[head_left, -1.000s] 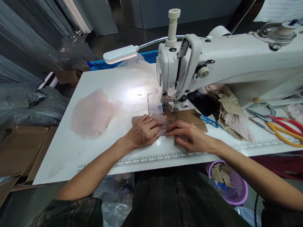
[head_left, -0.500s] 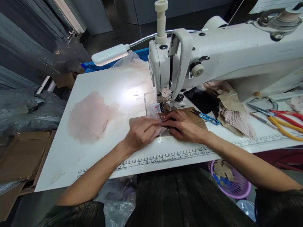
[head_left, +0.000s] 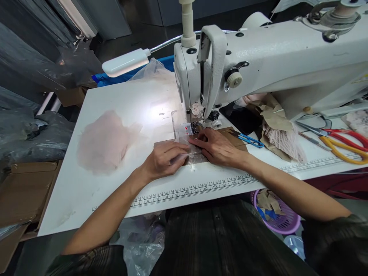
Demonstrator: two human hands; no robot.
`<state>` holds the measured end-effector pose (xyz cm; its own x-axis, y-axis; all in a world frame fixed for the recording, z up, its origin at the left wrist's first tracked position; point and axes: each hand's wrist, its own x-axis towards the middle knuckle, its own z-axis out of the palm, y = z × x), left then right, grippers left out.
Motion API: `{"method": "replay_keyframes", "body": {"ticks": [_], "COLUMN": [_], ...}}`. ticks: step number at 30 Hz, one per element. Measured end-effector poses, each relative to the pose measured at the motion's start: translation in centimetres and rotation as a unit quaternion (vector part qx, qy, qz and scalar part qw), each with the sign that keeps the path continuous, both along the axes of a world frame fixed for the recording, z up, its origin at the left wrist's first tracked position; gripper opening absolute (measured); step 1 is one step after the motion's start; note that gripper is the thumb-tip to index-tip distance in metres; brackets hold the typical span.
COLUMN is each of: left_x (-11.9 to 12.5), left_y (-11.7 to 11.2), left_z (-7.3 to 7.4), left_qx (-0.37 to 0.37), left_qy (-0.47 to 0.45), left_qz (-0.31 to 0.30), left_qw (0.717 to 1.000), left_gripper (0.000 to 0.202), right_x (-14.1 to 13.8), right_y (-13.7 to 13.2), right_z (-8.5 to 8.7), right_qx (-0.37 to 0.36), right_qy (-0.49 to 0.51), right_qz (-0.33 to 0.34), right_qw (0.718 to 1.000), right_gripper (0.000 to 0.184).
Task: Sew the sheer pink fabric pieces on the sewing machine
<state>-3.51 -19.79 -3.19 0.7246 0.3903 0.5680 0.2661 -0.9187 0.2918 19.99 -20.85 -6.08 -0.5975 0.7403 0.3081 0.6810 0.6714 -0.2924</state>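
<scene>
My left hand [head_left: 162, 158] and my right hand [head_left: 216, 145] lie side by side on a flat brown cardboard piece [head_left: 232, 137] in front of the needle of a white sewing machine [head_left: 258, 65]. Between their fingertips both hands pinch and press a small sheer piece of fabric [head_left: 184, 141] against the cardboard. The right hand's fingers reach up to the presser foot [head_left: 196, 125]. A heap of pale pink sheer fabric [head_left: 103, 140] lies on the white table [head_left: 86, 191] to the left of my left hand.
Blue thread snips [head_left: 248, 140] lie right of the cardboard. Beige cloth scraps [head_left: 280, 132] and yellow and red scissors [head_left: 343, 143] sit further right. A white lamp [head_left: 124, 62] shines on the table. A purple basket [head_left: 277, 218] stands below the table's edge. Cardboard boxes [head_left: 25, 188] stand left.
Both hands have slid the sheer piece forward, toward the presser foot. The right hand now sits higher on the cardboard, close under the needle. The view has tilted slightly.
</scene>
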Motion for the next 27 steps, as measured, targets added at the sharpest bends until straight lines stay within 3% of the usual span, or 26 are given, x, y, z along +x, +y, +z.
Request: {"method": "replay_keyframes", "body": {"ticks": [3, 9, 19, 27], "left_x": [0.1, 1.1, 0.3, 0.3], "left_y": [-0.1, -0.8, 0.2, 0.3], "left_z": [0.1, -0.7, -0.8, -0.9], "left_qx": [0.021, 0.095, 0.099, 0.117], "left_qy": [-0.028, 0.053, 0.073, 0.062], "left_qz": [0.01, -0.036, -0.077, -0.036], "left_qw": [0.999, 0.993, 0.989, 0.991], "left_gripper": [0.008, 0.01, 0.014, 0.01], "right_x": [-0.3, -0.1, 0.7, 0.8], "right_y": [-0.2, -0.1, -0.3, -0.4], "right_z": [0.1, 0.0, 0.0, 0.2], "right_qx": [0.004, 0.008, -0.007, -0.017], "right_qy": [-0.014, -0.002, 0.069, 0.083], "right_qz": [-0.01, -0.001, 0.032, 0.03], "right_qw": [1.0, 1.0, 0.997, 0.996], "right_gripper": [0.053, 0.05, 0.045, 0.041]}}
